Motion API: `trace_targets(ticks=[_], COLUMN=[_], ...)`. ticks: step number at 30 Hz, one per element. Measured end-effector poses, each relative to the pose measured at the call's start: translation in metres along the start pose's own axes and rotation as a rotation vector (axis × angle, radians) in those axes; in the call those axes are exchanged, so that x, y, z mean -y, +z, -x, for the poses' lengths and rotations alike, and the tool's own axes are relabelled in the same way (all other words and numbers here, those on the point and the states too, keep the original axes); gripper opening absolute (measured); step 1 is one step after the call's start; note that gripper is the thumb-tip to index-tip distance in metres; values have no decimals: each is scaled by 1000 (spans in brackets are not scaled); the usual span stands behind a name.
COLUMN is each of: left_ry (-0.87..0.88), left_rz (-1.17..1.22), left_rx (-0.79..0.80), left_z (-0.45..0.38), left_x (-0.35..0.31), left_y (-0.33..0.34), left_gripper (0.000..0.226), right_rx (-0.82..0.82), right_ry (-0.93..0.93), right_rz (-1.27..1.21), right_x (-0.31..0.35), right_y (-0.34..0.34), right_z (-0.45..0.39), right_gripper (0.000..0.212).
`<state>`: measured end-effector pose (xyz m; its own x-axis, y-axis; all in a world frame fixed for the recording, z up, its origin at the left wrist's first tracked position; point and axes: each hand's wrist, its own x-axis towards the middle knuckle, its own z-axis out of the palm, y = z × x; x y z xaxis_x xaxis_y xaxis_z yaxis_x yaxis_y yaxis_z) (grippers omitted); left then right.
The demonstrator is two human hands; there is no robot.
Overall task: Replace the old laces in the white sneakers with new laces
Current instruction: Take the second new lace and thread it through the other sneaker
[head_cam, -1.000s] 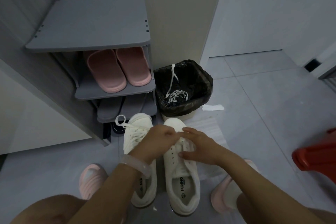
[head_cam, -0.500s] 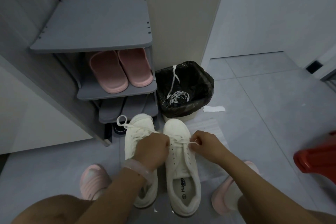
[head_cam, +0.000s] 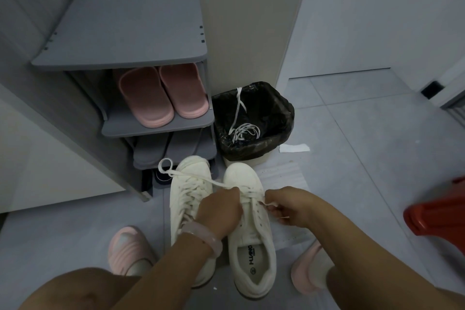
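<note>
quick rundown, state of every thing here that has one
left hand: gripping the lace on the right white sneaker
right hand: pinching a lace end
right white sneaker: partly laced, untied
left white sneaker: laced, one loop loose at the toe
black-lined trash bin: open, old white laces inside
pink slippers: side by side on the grey shoe rack

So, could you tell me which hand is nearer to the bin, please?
The right hand, though only slightly. It pinches a lace over the right sneaker, almost straight below the bin; the left hand sits further left, between the sneakers.
</note>
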<state>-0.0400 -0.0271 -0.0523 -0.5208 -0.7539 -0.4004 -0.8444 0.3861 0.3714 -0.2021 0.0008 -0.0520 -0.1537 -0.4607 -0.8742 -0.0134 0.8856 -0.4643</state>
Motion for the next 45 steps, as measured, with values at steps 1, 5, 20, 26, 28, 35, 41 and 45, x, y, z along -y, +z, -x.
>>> trace_targets(ticks=[1,5,20,26,28,35,41,45], left_ry=[10,36,-99,-47,-14,44,209,326], left_rz=[12,71,13,137,189,393,636,587], left_rx=[-9,-19,-34,-11,17,80,254,451], left_z=[-1,-2,-8,-8,-7,0,27,47], left_x=[0,0,10,11,12,3,13,13], left_y=[-1,-4,-3,-5,-7,-29,-103,-120], left_gripper=[16,13,24,18,16,18,25,24], right_rx=[-6,-137,-230,-209,-186,-113,-89,-87], right_ry=[0,-142,-865,-847,-876,-748,-732,-748], right_rz=[16,-2,440,698,743,917,870,860], right_x=[-1,-4,-13,-14,-10,-6,-6,-6], right_y=[-1,-2,-20,-23,-14,15,17,19], right_z=[-1,-5,11,3,3,-7,-13,-15], right_gripper=[15,19,31,27,44,73,79,76])
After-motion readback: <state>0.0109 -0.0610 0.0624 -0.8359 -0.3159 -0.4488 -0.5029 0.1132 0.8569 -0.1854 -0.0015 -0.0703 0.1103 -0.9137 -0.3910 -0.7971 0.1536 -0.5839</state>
